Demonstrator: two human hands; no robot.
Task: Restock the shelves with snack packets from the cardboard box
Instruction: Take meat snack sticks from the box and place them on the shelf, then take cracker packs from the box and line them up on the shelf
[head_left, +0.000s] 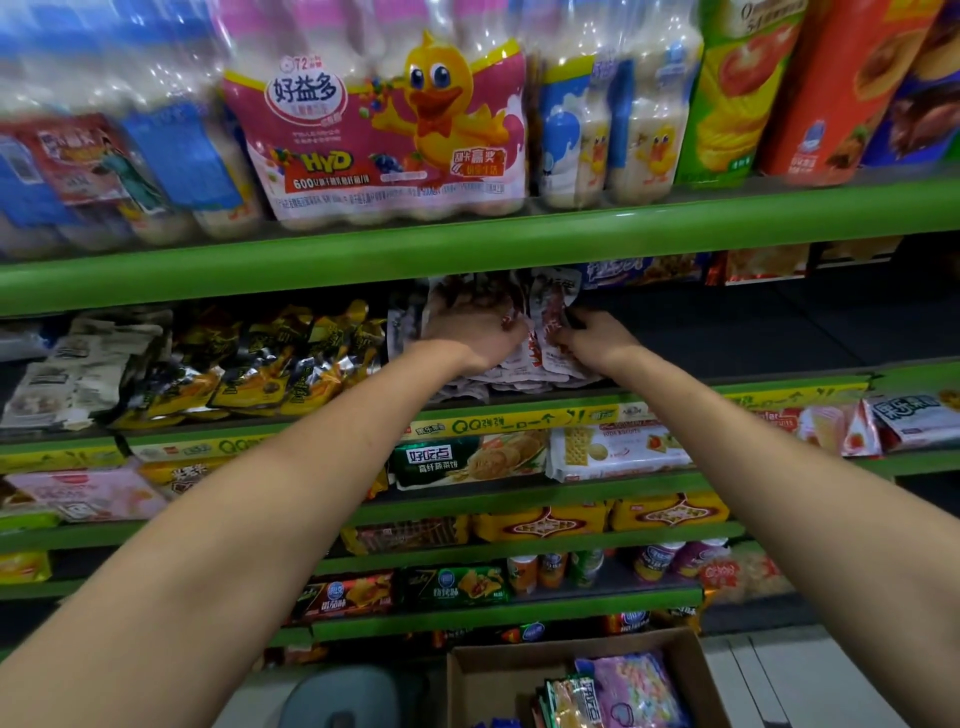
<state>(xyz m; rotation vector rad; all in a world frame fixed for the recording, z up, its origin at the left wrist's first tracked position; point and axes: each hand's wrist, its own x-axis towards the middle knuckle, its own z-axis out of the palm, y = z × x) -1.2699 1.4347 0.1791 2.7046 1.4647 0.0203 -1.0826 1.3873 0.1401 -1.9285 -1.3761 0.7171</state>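
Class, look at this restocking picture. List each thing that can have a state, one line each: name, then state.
left hand: on the white snack packets, fingers curled into them.
right hand: gripping a white snack packet.
white snack packets: heaped on the second shelf, some held upright.
cardboard box: open, packets still inside.
shelf space right of the hands: bare.

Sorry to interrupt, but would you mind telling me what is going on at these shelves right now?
A person is restocking a green shelf. Both arms reach into it: the left hand and the right hand each grip white and red snack packets that stand among a pile there. Yellow and black packets lie just to the left. On the floor below, the cardboard box sits open with more packets inside.
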